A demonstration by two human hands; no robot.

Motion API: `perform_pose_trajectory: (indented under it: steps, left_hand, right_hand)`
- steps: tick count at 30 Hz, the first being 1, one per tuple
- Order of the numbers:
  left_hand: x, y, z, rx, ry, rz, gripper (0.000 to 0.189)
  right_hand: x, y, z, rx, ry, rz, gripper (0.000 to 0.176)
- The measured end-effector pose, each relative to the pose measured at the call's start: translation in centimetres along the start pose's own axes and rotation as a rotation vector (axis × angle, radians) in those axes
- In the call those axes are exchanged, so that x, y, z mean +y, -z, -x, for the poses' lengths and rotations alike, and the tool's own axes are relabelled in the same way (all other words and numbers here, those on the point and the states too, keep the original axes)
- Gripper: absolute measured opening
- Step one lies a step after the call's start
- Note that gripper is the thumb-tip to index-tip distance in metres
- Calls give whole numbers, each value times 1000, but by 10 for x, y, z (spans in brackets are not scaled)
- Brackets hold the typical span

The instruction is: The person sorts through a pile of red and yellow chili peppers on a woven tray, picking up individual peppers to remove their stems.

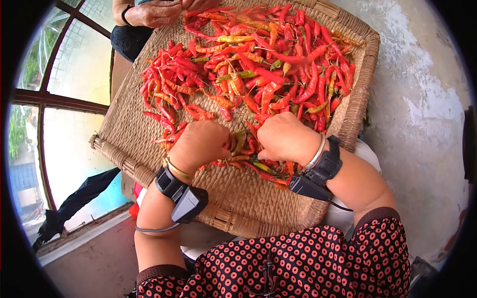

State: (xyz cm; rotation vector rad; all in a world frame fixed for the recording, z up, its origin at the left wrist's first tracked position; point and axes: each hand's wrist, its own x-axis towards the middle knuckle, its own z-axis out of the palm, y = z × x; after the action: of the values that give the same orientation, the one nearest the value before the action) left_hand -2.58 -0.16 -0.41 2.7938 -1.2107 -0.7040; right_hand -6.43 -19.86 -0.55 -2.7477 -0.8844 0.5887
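A broad woven tray carries a heap of red chili peppers, with some orange, yellow and green ones among them. At the heap's near edge, my left hand is closed with its fingers curled down among the peppers. My right hand is just to its right, fingers bent inward and the thumb pointing left. Between the two hands lie several darker, wrinkled chili peppers. The backs of my hands hide most of the fingertips, so whatever they hold cannot be made out.
Another person's hands are at the tray's far left corner. A paned window stands on the left, with a black folded umbrella-like object before it. A worn grey surface lies to the right. Dark boxes are strapped to my wrists.
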Motion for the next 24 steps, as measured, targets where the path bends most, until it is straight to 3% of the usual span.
perform_pose_trajectory:
  steps: [3, 7, 9, 15, 17, 18, 20, 23, 24]
  left_hand:
    - [1, -13, -5, 89, 22, -68, 17]
    - [-3, -10, -7, 56, 48, -93, 15]
    - [-12, 6, -1, 62, -45, 211, 16]
    - [-47, 28, 9, 104, 96, 705, 11]
    - [-54, 33, 4, 435, 181, 1054, 10]
    - [-52, 35, -1, 435, 181, 1050, 10]
    - [-42, 36, -15, 1039, 44, 1322, 24]
    - [-35, 27, -15, 921, 77, 1248, 27]
    - [-38, 17, -17, 770, 26, 1087, 27]
  right_hand:
    - [-3, -10, -5, 1, -16, 66, 27]
    - [-1, -23, -11, 52, -48, 141, 25]
    - [-1, -17, -8, 58, -35, 89, 21]
    - [-1, -21, -9, 84, -20, 43, 12]
    - [0, -23, -11, 92, -29, 65, 12]
    - [1, -23, -12, 83, -40, 61, 12]
    - [5, -22, -13, 77, -52, 56, 13]
    - [12, -11, -12, 166, -42, -54, 15]
    - [12, -1, -10, 139, -15, -113, 14]
